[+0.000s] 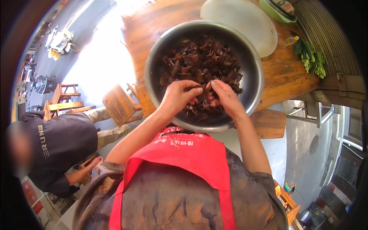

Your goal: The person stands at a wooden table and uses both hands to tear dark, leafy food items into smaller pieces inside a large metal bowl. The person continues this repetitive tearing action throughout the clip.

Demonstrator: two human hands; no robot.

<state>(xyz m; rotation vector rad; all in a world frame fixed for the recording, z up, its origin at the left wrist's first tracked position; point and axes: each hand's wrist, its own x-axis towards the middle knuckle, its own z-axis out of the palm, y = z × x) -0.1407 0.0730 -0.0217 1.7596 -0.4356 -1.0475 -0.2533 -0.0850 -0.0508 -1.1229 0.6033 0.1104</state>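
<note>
A wide metal bowl (256, 72) stands at the near edge of the wooden table, with a heap of dark brown wood ear fungus (201, 57) in it. Over the near half of the heap, my left hand (184, 92) pinches a brown piece of the fungus between thumb and forefinger. Close to its right, my right hand (222, 93) has thumb and forefinger together at the same spot, its other fingers curled; a small bit seems to be between them. The fingertips of both hands nearly meet. A red apron (184, 152) lies below the bowl's near rim.
Beyond the bowl lies a pale oval board (241, 23) on the wooden table (141, 37). A green basin (277, 13), a small bottle (291, 40) and green vegetables (310, 59) are at the right. Wooden stools (119, 105) and a person in dark clothing (66, 143) are at the left.
</note>
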